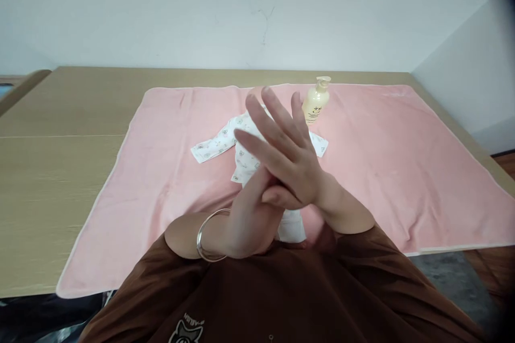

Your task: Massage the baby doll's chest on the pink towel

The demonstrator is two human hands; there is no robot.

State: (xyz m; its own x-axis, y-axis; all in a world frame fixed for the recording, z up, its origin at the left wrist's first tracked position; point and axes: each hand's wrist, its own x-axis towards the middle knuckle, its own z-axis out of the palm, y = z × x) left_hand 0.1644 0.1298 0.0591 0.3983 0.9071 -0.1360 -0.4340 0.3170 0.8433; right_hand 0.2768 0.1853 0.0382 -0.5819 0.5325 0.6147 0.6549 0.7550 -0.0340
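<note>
My right hand (295, 166) is raised in front of me with its fingers stretched out and spread. Its thumb lies across my left hand (251, 220), which wears a silver bangle (201, 236) at the wrist. The two hands touch, palm side to palm side as far as I can see. The left fingers are hidden behind the right hand. Beyond and below them lies a small white long-sleeved garment (217, 142) with a tiny print, partly covered by my hands. A cream pump bottle (317, 101) stands upright just past my right fingers.
A pink blanket (374, 155) with pale edging covers much of the wooden table (60, 171). A white wall (181, 27) rises behind the table. At the left is the curved edge of a wooden piece (28, 86). Dark floor shows at the lower right.
</note>
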